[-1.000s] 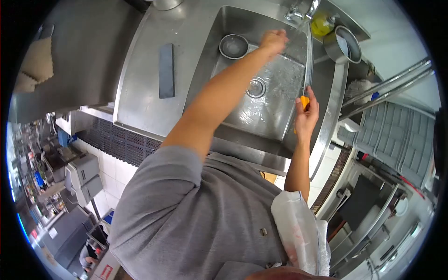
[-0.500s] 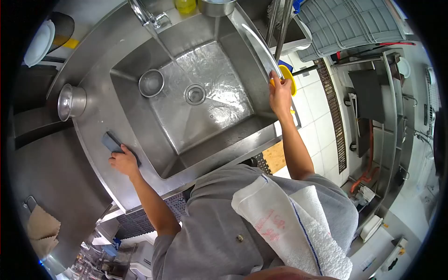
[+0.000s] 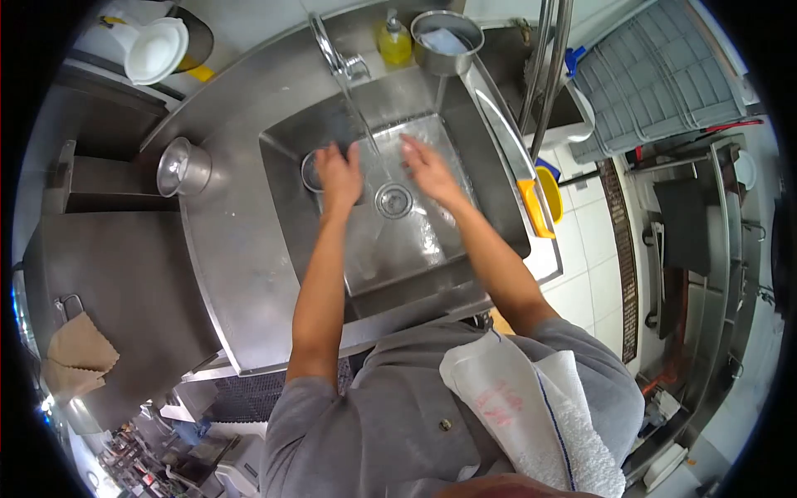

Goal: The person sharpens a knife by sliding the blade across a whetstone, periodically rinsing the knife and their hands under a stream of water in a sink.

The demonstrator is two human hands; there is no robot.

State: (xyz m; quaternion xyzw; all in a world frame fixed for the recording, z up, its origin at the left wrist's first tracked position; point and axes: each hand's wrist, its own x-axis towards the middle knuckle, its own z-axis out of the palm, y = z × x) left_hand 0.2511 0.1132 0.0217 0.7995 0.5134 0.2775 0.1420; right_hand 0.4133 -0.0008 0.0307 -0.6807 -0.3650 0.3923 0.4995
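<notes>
My left hand (image 3: 339, 178) is over the sink (image 3: 286, 228), fingers apart, beside a round metal bowl (image 3: 311, 172) that it partly hides. Just beyond its fingertips is a blurred dark patch that I cannot make out. To the right of the running water stream (image 3: 364, 120), my right hand (image 3: 430, 172) is spread with nothing in it. Between and below the hands lies the drain (image 3: 393, 201). A large knife (image 3: 531, 203) with a yellow handle rests along the sink's right rim, touched by neither hand.
A metal pot (image 3: 448, 50) and a yellow soap bottle (image 3: 394, 43) stand behind the sink, beside the faucet (image 3: 340, 62). Another metal bowl (image 3: 184, 168) is on the left counter. A yellow container (image 3: 550, 192) sits beyond the right rim.
My right hand has let go of the knife handle and moved left over the sink. My left hand has left the counter, where it held a grey pad, and is over the sink.
</notes>
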